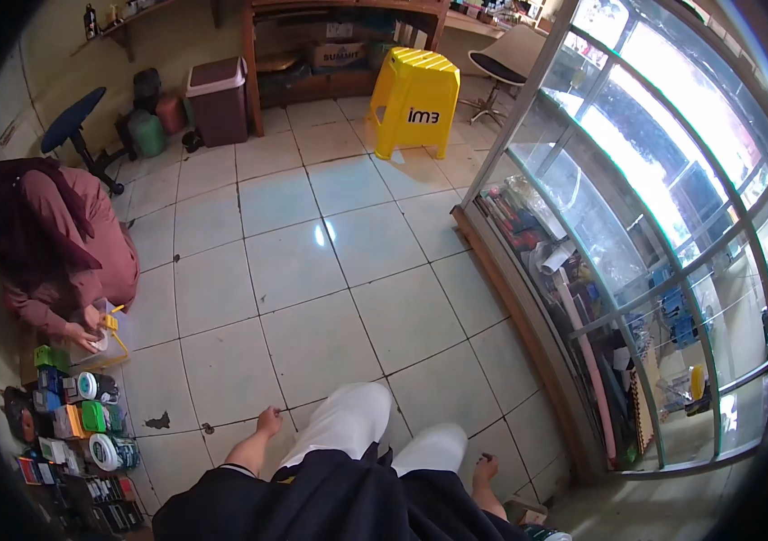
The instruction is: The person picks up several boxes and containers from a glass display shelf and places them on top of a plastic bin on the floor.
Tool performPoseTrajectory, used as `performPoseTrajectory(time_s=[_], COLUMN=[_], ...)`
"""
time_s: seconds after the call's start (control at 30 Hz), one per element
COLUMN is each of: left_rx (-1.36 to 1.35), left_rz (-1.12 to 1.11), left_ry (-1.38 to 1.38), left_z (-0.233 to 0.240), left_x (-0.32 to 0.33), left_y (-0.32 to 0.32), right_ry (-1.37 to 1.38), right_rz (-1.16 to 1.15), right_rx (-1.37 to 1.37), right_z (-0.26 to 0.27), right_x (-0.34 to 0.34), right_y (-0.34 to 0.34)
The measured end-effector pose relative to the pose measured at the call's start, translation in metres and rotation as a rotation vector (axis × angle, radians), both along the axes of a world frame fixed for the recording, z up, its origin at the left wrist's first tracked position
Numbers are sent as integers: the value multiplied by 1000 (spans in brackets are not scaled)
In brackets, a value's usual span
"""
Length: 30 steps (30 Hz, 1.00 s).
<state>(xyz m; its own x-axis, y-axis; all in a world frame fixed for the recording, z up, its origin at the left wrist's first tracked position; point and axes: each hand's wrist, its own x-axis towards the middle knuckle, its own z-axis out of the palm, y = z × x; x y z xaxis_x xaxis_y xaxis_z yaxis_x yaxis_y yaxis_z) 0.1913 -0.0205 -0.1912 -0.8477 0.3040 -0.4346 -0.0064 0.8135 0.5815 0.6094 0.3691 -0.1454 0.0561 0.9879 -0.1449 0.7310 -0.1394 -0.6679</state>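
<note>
My left hand [269, 420] hangs beside my white-clad left leg [346, 419], above the tiled floor [302, 270]. Its fingers look loosely curled, and I see no object in it. On the other side, my right hand [485, 467] hangs near my right leg [431, 448], fingers bent. A dark spot shows at its fingertips, too small to identify. Neither hand touches any of the goods around me. Low on the left lie several small boxes and white-lidded tubs [106, 452]. A small brown box [526, 510] sits below my right hand, partly cut off.
At left a crouching person [79, 230] handles a clear plastic container [110, 345] with yellow clips. A glass display case [600, 250] lines the right side. Farther off stand a yellow plastic stool [417, 101], a lidded bin [218, 105], a swivel chair [502, 61] and a wooden shelf [289, 88].
</note>
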Motion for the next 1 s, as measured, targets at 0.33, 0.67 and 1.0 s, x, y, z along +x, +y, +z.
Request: performPoseTrajectory(time_s=[0.33, 0.67, 1.0], left_rx=[239, 269, 382], left_rz=[33, 40, 23], left_ry=[-139, -2, 91], left_z=[37, 27, 47], left_x=[-1, 22, -43], left_y=[56, 28, 127], right_ry=[117, 197, 114], right_rz=[452, 645, 44], right_rx=[-81, 99, 156], right_z=[6, 44, 53], right_x=[-133, -218, -100], right_y=[-7, 10, -28])
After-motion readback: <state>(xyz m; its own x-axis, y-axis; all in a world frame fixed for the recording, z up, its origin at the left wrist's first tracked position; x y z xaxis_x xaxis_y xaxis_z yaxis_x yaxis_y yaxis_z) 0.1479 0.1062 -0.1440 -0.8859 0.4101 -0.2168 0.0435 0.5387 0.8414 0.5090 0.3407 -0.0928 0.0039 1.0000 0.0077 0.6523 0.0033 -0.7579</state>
